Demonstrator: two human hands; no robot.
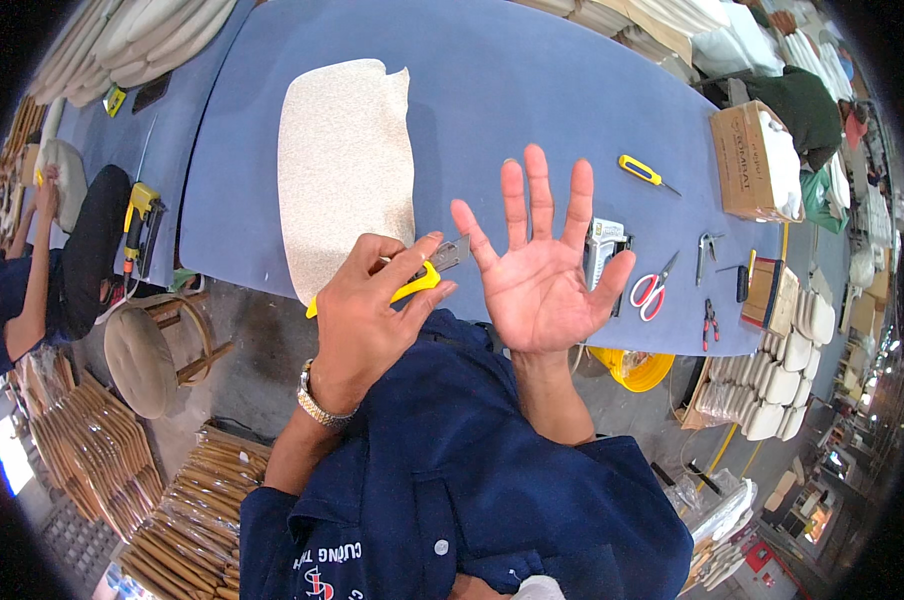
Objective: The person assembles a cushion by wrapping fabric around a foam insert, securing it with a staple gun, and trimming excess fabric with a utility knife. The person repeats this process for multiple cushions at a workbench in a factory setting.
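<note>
My left hand (pixel 372 290), with a watch on its wrist, is closed around a yellow utility knife (pixel 412 285). The knife's grey metal blade end (pixel 454 252) points right, close to the little finger of my right hand. Held up with its palm toward me, my right hand (pixel 544 270) has its fingers spread and nothing in it. Beyond my left hand, a cream fabric piece (pixel 347 165) lies on the blue table (pixel 482 90), its upper right corner uneven. A silver staple gun (pixel 604 245) lies on the table, partly hidden behind my right thumb.
Right on the table are a yellow screwdriver (pixel 642 170), red-handled scissors (pixel 654 290), pliers (pixel 710 325) and a cardboard box (pixel 752 165). A yellow bucket (pixel 637 372) stands below the table edge. At left, another person (pixel 47 270) works near a yellow staple gun (pixel 140 215) and a stool (pixel 142 360).
</note>
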